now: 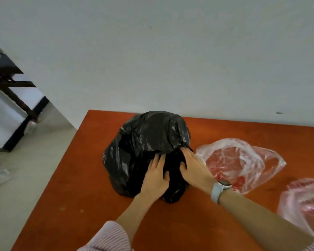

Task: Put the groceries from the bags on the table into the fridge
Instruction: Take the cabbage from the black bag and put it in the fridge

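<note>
Striped pink sleeve (pixel 107 236) at near edge; bare forearms reach fwd over an orange-red wooden bench (pixel 71 178). Left hand (pixel 155 180) and right hand (pixel 194 169), the latter w/ a pale grey wristwatch (pixel 218 191), both have a grip closed on bunched plastic of a bulging black plastic bag (pixel 143 147) at bench centre. Just right of it lies a crumpled clear-and-red plastic bag (pixel 243 160); another pinkish plastic bag (pixel 304 201) sits at the right edge. Grey-white wall (pixel 170 51) beyond.

A pale watch (pixel 220 189) with a light strap circles the right wrist. The left arm wears a striped pink-and-white sleeve (pixel 107 238), pushed up the forearm.
</note>
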Demonstrator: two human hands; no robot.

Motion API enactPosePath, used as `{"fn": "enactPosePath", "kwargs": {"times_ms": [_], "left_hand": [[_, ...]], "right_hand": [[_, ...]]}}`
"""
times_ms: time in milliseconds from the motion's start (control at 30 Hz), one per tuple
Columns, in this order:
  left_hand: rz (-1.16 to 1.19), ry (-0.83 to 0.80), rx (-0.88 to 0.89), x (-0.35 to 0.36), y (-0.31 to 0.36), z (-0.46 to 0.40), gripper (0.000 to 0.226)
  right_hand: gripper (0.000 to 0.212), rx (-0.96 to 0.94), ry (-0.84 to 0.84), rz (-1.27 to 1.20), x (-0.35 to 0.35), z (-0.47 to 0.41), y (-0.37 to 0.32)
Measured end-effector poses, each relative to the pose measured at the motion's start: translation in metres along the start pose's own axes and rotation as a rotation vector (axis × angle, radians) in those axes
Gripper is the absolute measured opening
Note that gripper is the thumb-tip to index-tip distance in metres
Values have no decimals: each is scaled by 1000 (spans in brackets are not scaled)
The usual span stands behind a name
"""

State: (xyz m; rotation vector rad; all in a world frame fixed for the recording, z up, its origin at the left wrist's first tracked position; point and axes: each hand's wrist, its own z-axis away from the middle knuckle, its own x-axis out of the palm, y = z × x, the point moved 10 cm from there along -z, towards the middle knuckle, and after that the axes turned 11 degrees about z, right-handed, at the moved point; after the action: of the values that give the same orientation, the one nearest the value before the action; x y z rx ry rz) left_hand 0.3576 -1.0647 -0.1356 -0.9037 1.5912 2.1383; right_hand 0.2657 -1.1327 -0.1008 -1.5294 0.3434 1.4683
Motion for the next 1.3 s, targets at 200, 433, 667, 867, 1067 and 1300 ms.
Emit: {"fn": "enactPosePath", "kwargs": {"times_ms": [200, 433, 667, 867, 1067, 1300], "left_hand": [[-137, 181, 332, -91, 36, -81, 65], [54, -122, 102, -69, 17, -177, 41], [900, -81, -439, -50, -60, -218, 51], [689, -12, -519, -58, -73, -213, 43], [349, 439, 50, -136, 12, -164, 20], [28, 217, 222, -62, 37, -126, 65]], "right_hand": [[62, -76, 321, 26, -67, -59, -13], [45, 290, 90, -462, -25, -118, 59], [44, 381, -89, -582, 12, -138, 84], [28, 409, -136, -372, 39, -145, 126], [33, 434, 268, -212, -39, -128, 117], [43, -50, 199, -423, -29, -122, 26]]}}
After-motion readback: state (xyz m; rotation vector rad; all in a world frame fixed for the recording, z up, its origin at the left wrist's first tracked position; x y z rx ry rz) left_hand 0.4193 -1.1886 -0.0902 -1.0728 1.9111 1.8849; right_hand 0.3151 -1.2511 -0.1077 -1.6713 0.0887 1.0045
